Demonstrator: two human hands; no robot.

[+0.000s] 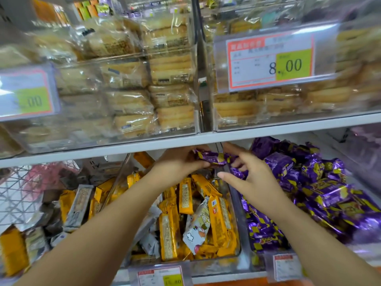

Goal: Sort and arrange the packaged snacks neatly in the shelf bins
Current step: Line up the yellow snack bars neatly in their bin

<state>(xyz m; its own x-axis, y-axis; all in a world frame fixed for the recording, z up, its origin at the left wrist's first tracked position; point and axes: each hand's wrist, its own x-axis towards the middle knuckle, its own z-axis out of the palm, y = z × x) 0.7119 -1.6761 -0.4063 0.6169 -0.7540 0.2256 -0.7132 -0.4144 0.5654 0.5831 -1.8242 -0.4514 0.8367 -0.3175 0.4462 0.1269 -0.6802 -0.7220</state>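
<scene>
My left hand (181, 162) grips a purple-and-gold snack packet (210, 156) just under the shelf board, above the back of the middle bin. My right hand (245, 174) reaches in beside it, fingers curled around another purple packet (237, 172) at the divider between the bins. The middle clear bin (235, 255) holds several yellow bar packets (185, 195) lying at mixed angles, plus a white cartoon-printed packet (196, 226). The right bin is heaped with purple-and-gold packets (321, 188).
The left bin holds yellow and grey-brown packets (78, 205) in disorder. A white shelf board (123, 147) runs just above my hands, carrying clear bins of wrapped pastries (132, 79) with price cards (272, 60). More price tags (160, 275) hang on the bin fronts.
</scene>
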